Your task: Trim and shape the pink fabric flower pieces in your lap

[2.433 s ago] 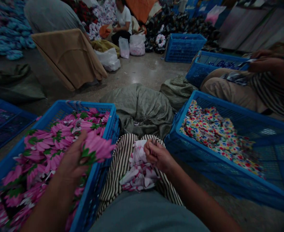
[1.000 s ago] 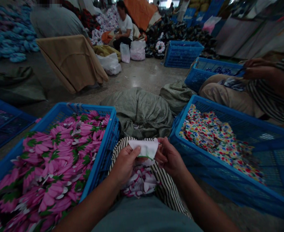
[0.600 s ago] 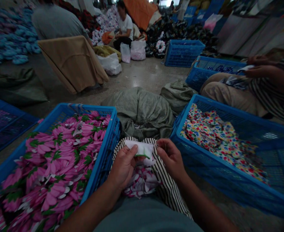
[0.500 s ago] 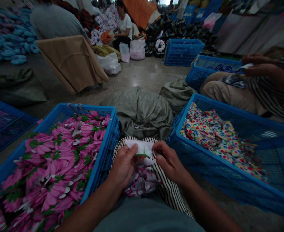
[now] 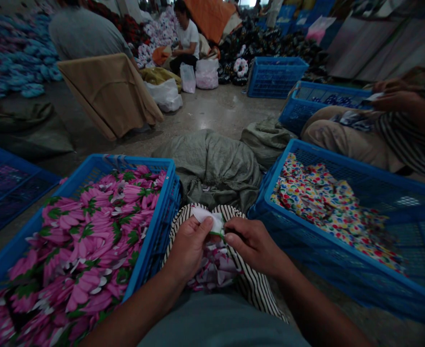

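Observation:
A small white cloth piece with a green edge [image 5: 216,222] is between my two hands, above my lap. My left hand [image 5: 192,236] grips its left side, thumb on top. On the right, my right hand [image 5: 247,239] pinches the green edge between thumb and fingers. Beneath them, pink and white cloth pieces [image 5: 216,270] lie on black-and-white striped cloth [image 5: 254,284]. The fingertips hide part of the held piece.
A blue crate [image 5: 172,185] of pink and green cloth pieces stands at left; another crate [image 5: 328,236] with colourful dotted cloth is at right. Grey-green sacks [image 5: 212,159] lie ahead. A person in stripes [image 5: 404,130] sits at right, two others sit further back.
My right hand has moved slightly down and left and closed on the green edge. The white cloth is now more folded and bunched between my hands.

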Available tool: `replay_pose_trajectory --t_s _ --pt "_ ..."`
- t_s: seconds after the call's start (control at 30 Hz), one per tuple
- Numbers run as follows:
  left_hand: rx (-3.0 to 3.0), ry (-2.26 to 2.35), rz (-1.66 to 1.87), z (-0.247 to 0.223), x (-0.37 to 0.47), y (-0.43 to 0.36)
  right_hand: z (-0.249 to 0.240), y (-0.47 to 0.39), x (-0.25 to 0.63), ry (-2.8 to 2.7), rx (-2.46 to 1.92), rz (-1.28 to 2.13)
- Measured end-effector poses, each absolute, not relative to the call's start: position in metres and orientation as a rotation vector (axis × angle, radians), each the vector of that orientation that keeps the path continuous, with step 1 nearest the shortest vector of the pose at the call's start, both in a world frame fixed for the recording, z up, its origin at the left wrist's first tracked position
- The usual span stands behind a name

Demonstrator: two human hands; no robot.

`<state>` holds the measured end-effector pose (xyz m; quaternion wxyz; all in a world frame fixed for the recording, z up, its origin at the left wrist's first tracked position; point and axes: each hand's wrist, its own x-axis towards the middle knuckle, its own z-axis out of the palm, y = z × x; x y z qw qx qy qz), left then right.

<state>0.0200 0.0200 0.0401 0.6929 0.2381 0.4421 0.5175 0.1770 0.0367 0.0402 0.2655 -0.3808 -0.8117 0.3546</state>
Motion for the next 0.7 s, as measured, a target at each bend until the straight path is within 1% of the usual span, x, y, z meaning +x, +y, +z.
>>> replay_pose_trajectory --t_s 0.17,0.4,0.53,0.63,0.7 --pt "0.644 1.046 1.121 0.035 0.02 0.019 0.042 0.035 0.175 -2.205 -1.02 0.96" --pt "0.551 0.986 1.114 0.041 0.026 0.02 0.041 0.033 0.172 -2.185 -1.031 0.948" --pt "0.473 0.922 1.119 0.041 0.028 0.018 0.035 0.032 0.172 -2.049 -0.943 1.131" --pt "0.45 0.902 1.12 0.043 0.028 0.018 0.026 0.029 0.172 -1.733 -0.936 1.302" --pt "0.442 0.906 1.128 0.044 0.028 0.018 0.021 0.026 0.174 -1.554 -0.978 1.344"
